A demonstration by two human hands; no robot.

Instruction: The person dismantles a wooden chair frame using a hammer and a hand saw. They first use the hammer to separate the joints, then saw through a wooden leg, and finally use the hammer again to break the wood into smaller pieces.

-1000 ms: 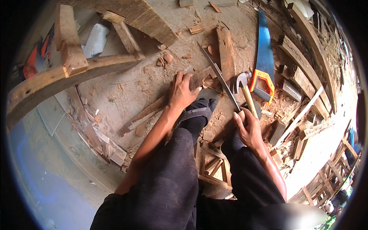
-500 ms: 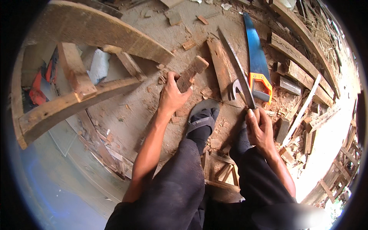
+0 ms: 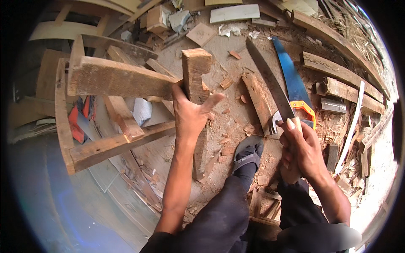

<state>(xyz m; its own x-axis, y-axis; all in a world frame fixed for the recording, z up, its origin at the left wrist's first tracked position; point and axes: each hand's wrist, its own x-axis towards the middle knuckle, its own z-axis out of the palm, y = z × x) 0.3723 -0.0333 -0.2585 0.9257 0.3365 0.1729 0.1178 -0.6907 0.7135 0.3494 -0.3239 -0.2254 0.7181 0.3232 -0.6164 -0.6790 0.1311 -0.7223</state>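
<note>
My left hand (image 3: pixel 190 114) is closed round a notched wooden post (image 3: pixel 196 67), its fingers partly hidden behind the wood and its thumb sticking out to the right. The post's top end faces up at me, and its lower part runs down past my wrist. My right hand (image 3: pixel 301 147) grips a machete by its handle, with the dark machete blade (image 3: pixel 270 76) pointing away and up to the left. Beyond that blade a handsaw (image 3: pixel 292 76) with an orange and black handle lies on the ground. A hammer's claw head (image 3: pixel 275 122) shows beside my right hand; its handle is mostly hidden.
A wooden frame (image 3: pixel 122 141) stands at the left, one beam (image 3: pixel 126 80) reaching close to my left hand. A loose plank (image 3: pixel 258 101) lies ahead of my sandalled foot (image 3: pixel 247 158). Stacked timbers (image 3: pixel 346 78) line the right side. Wood chips and offcuts litter the ground.
The post in my left hand has come up closer and more of its length shows. The machete has turned from edge-on to showing its flat side. My view has shifted left.
</note>
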